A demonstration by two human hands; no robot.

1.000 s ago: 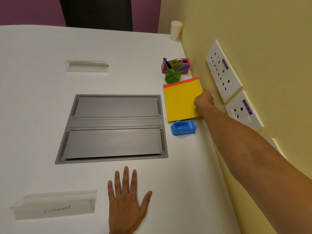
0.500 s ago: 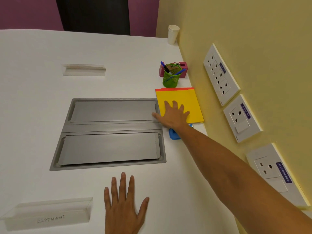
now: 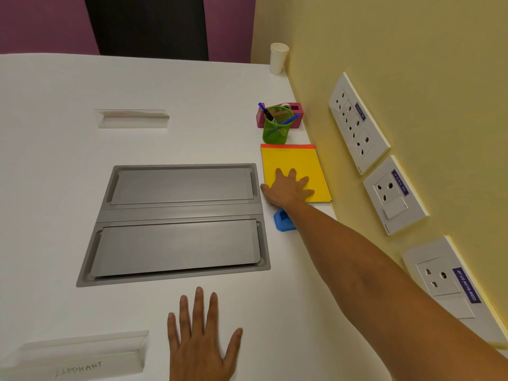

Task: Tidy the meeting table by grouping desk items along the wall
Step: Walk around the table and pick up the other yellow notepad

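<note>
Landmark: the grey recessed cable hatch (image 3: 178, 224), two flat lids set in the middle of the white counter (image 3: 55, 174).
Near name stand: a clear acrylic holder (image 3: 74, 356) lies left of and nearer than the hatch, with "ELEPHANT" handwritten on it.
Far name stand: a second clear acrylic holder (image 3: 132, 118) lies beyond the hatch, towards its left end.
Left hand (image 3: 200, 342): palm down on the counter just on the near side of the hatch, fingers straight and spread; this grip is wide and holds nothing.
Pink tape dispenser (image 3: 295, 114): beyond the hatch's right end, close to the yellow wall (image 3: 412, 50).
Green mesh pen cup (image 3: 275, 127): touching or just in front of the pink dispenser, with blue pens and a dark marker standing in it.
Yellow notepad (image 3: 291, 160): flat on the counter just right of the hatch, orange-red strip at its far edge, right side close to the wall.
Right hand (image 3: 288, 188): flat on the notepad's near part, fingers straight and fanned, thumb off its left edge towards the hatch; the grip presses, curls round nothing.
Blue tape dispenser (image 3: 284, 220): right of the hatch, just nearer than the notepad, partly hidden under the right forearm.
Paper cups (image 3: 278, 58): a stack at the far counter corner against the wall.
Wall sockets (image 3: 357, 122): white plates in a row on the wall, right of everything.
</note>
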